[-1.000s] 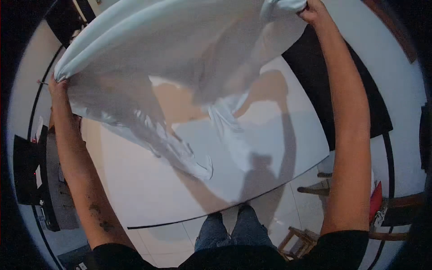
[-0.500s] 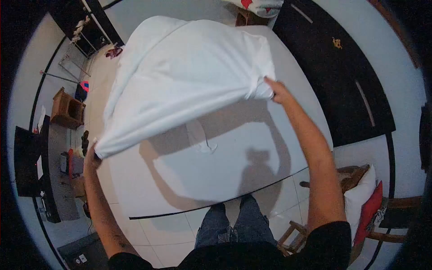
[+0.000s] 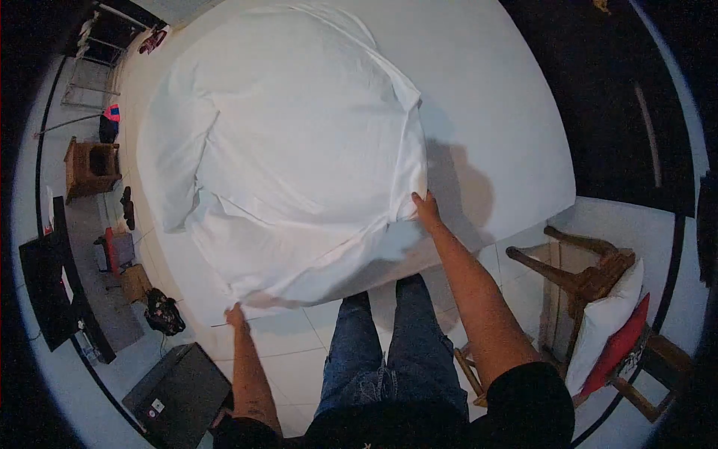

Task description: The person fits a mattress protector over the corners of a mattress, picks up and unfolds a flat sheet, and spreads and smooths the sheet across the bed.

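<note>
A large white bed sheet (image 3: 299, 142) billows over the left and middle of a white mattress (image 3: 493, 97), with folds along its right side. My left hand (image 3: 237, 316) grips the sheet's near left edge, close to the mattress's front. Farther right, my right hand (image 3: 426, 209) is closed on the sheet's right edge, with bunched cloth at the fingers. Between the two hands the near edge sags in loose folds. The mattress's right part is uncovered, and a shadow falls on it beside the sheet.
To the right stands a wooden chair (image 3: 583, 273) with a white pillow (image 3: 606, 322) and a red cushion (image 3: 617, 355) beside it. At lower left is a dark box (image 3: 179, 396). A black bag (image 3: 163, 312) and a wooden stool (image 3: 93, 168) stand along the left side.
Both hands have come down and nearer to me with the sheet, the left one also moving right. The raised cloth has dropped and puffed up over the mattress. My view has tilted downward.
</note>
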A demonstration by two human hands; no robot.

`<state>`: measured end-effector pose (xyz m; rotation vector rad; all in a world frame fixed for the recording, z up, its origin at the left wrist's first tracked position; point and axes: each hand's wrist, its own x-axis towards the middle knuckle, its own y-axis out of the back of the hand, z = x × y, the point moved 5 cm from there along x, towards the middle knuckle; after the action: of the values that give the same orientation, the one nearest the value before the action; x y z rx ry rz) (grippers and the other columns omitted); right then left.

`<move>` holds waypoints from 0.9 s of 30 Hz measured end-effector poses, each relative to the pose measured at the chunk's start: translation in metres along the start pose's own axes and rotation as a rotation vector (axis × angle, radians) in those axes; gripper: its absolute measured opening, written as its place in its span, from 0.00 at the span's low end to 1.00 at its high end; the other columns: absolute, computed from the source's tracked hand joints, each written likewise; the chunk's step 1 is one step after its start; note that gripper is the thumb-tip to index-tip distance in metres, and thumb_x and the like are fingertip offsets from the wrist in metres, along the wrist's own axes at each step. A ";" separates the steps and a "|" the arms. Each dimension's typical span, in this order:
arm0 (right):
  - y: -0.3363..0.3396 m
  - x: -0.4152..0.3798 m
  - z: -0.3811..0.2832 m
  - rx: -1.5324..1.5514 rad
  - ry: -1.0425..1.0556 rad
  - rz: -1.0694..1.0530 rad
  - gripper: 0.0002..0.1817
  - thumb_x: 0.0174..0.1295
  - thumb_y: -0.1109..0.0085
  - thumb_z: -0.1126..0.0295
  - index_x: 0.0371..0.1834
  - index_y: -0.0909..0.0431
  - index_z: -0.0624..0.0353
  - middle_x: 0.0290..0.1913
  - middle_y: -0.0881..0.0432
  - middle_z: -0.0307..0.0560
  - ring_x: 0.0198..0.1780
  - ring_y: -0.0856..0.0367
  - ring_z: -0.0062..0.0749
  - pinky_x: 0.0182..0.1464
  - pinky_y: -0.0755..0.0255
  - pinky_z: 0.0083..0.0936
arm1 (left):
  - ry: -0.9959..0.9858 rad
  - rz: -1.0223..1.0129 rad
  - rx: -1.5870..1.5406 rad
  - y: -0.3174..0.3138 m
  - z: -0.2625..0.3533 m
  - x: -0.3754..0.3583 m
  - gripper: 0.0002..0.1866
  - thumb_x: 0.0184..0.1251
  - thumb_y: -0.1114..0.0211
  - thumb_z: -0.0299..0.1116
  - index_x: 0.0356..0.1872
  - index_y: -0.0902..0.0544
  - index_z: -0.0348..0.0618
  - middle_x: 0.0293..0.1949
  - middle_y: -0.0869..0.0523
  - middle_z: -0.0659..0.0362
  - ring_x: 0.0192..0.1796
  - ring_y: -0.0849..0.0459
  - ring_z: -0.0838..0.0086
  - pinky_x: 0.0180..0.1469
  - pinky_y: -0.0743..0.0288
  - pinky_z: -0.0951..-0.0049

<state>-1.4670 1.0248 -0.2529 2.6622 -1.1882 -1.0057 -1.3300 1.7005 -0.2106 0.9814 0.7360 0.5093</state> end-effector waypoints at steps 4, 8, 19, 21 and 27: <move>-0.010 -0.027 -0.007 -0.198 0.101 0.015 0.22 0.52 0.50 0.67 0.50 0.35 0.64 0.44 0.27 0.56 0.46 0.29 0.42 0.49 0.38 0.31 | -0.598 -0.667 -0.298 -0.099 0.144 -0.173 0.21 0.51 0.45 0.24 0.49 0.33 0.35 0.46 0.28 0.53 0.47 0.28 0.67 0.50 0.34 0.72; -0.023 -0.052 -0.047 -0.270 0.356 0.011 0.25 0.50 0.50 0.74 0.55 0.40 0.62 0.47 0.31 0.59 0.48 0.31 0.51 0.50 0.38 0.35 | -0.912 -1.014 -0.285 -0.187 0.254 -0.336 0.20 0.50 0.40 0.28 0.46 0.30 0.35 0.41 0.26 0.52 0.43 0.26 0.66 0.47 0.32 0.71; -0.053 -0.088 -0.087 -0.323 0.436 -0.346 0.29 0.43 0.43 0.74 0.52 0.41 0.59 0.43 0.28 0.55 0.44 0.29 0.49 0.47 0.38 0.40 | -0.123 -1.328 -0.413 -0.253 0.287 -0.343 0.26 0.56 0.49 0.48 0.47 0.32 0.34 0.39 0.23 0.51 0.41 0.24 0.63 0.44 0.31 0.67; -0.060 -0.074 -0.085 -0.556 0.489 -0.428 0.29 0.43 0.43 0.73 0.51 0.40 0.59 0.41 0.26 0.54 0.43 0.28 0.47 0.46 0.38 0.39 | 0.111 -1.534 -0.648 -0.243 0.282 -0.334 0.25 0.61 0.54 0.50 0.49 0.34 0.39 0.45 0.26 0.54 0.48 0.27 0.63 0.51 0.36 0.59; -0.048 -0.096 -0.127 -0.762 0.577 -0.564 0.23 0.43 0.41 0.65 0.45 0.33 0.59 0.35 0.24 0.54 0.38 0.26 0.45 0.46 0.40 0.37 | 0.073 -1.429 -0.670 -0.207 0.286 -0.307 0.29 0.60 0.55 0.53 0.53 0.38 0.38 0.52 0.31 0.54 0.55 0.34 0.63 0.56 0.40 0.59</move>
<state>-1.4090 1.0983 -0.1158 2.3661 0.0765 -0.4846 -1.3035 1.2337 -0.1932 -0.3051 1.0336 -0.4701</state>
